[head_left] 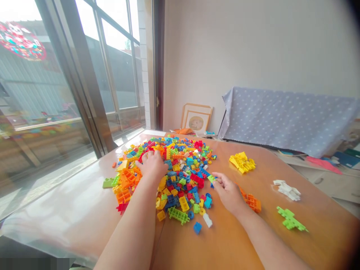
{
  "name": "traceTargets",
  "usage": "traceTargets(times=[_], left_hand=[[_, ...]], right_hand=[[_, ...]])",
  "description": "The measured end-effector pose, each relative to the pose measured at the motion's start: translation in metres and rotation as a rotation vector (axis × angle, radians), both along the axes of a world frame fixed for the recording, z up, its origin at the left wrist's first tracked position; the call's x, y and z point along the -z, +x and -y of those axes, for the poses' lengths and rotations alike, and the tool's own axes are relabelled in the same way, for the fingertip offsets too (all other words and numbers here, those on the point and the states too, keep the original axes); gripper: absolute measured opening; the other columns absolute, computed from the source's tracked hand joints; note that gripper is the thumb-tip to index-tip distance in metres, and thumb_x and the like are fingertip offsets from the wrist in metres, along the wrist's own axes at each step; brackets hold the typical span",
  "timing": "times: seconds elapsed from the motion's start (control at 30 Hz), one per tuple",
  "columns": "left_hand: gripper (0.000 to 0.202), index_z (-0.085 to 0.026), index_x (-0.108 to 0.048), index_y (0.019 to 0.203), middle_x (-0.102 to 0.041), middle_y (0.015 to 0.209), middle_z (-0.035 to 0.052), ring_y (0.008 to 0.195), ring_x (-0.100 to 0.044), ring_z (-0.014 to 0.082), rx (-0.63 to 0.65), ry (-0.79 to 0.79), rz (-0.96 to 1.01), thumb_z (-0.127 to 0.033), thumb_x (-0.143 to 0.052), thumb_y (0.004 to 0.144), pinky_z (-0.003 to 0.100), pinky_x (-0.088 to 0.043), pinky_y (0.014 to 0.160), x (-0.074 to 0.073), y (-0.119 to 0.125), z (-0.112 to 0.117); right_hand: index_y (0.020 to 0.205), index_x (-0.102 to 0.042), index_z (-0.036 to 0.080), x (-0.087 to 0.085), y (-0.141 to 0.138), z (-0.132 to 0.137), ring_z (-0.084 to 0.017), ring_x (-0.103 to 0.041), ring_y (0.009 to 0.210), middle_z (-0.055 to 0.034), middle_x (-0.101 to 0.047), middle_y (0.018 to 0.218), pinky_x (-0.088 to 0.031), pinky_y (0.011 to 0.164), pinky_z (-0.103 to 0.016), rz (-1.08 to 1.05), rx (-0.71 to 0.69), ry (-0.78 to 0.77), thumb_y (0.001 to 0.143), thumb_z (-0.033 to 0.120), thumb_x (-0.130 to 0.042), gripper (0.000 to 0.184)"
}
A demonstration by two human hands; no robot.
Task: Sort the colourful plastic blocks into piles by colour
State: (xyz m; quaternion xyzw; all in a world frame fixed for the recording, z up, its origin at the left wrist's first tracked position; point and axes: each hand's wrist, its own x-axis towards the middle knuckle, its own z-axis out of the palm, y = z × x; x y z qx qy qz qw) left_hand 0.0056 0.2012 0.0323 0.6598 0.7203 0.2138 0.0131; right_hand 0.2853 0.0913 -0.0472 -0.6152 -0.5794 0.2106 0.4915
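A large heap of mixed plastic building bricks point(184, 204) covers the middle of the table. My left hand point(153, 165) reaches over the far left side of the heap, touching bricks near red and orange pieces. Its fingers are apart, though their tips are partly hidden, and I see nothing held. At the heap's right edge, my right hand point(226, 189) pinches a light green brick point(211, 179) between thumb and fingers. Blue pieces lie close by it. Below the right hand are a white brick point(207, 220) and a blue brick point(197, 227).
Sorted groups sit on the table point(202, 251) at right: yellow bricks point(242, 162), white bricks point(287, 190), light green bricks point(291, 218) and orange bricks point(253, 203), partly behind my right wrist. Windows stand at left. Picture frames point(197, 118) lean on the back wall.
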Motion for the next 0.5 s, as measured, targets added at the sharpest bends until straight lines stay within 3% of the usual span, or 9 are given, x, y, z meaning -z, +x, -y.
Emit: traceTargets(times=[0.1, 0.2, 0.33, 0.5], left_hand=[[0.055, -0.022, -0.061, 0.127, -0.047, 0.15, 0.0224, 0.136, -0.042, 0.0471, 0.085, -0.076, 0.056, -0.025, -0.069, 0.072, 0.064, -0.031, 0.105, 0.007, -0.003, -0.003], [0.05, -0.022, -0.065, 0.122, -0.053, 0.142, 0.0237, 0.127, -0.051, 0.0479, 0.167, -0.057, 0.108, -0.021, -0.067, 0.071, 0.062, -0.035, 0.101, 0.011, -0.003, -0.004], [0.04, -0.024, -0.07, 0.113, -0.064, 0.124, 0.0191, 0.111, -0.062, 0.0396, 0.185, -0.02, 0.136, -0.02, -0.062, 0.074, 0.05, -0.043, 0.095, 0.013, -0.003, -0.006], [0.036, -0.026, -0.072, 0.11, -0.066, 0.123, 0.013, 0.108, -0.064, 0.0328, 0.242, 0.046, 0.231, -0.02, -0.06, 0.077, 0.04, -0.048, 0.089, 0.011, -0.003, -0.009]], right_hand=[[0.125, -0.066, 0.021, -0.004, -0.001, 0.002, -0.024, -0.07, 0.087, -0.0091, -0.075, 0.103, -0.055, 0.082, -0.038, -0.025, -0.009, -0.002, 0.088, 0.047, -0.061, 0.045], [0.121, -0.068, 0.021, -0.006, -0.001, 0.004, -0.023, -0.069, 0.082, -0.0091, -0.075, 0.101, -0.056, 0.08, -0.039, -0.044, -0.003, -0.001, 0.087, 0.049, -0.063, 0.044], [0.12, -0.069, 0.021, -0.004, 0.0, 0.002, -0.024, -0.069, 0.084, -0.009, -0.075, 0.101, -0.056, 0.082, -0.04, -0.063, 0.009, 0.005, 0.086, 0.048, -0.064, 0.045], [0.126, -0.066, 0.021, 0.004, 0.004, -0.003, -0.024, -0.068, 0.087, -0.0083, -0.074, 0.102, -0.056, 0.082, -0.04, -0.1, -0.002, -0.007, 0.086, 0.047, -0.064, 0.047]])
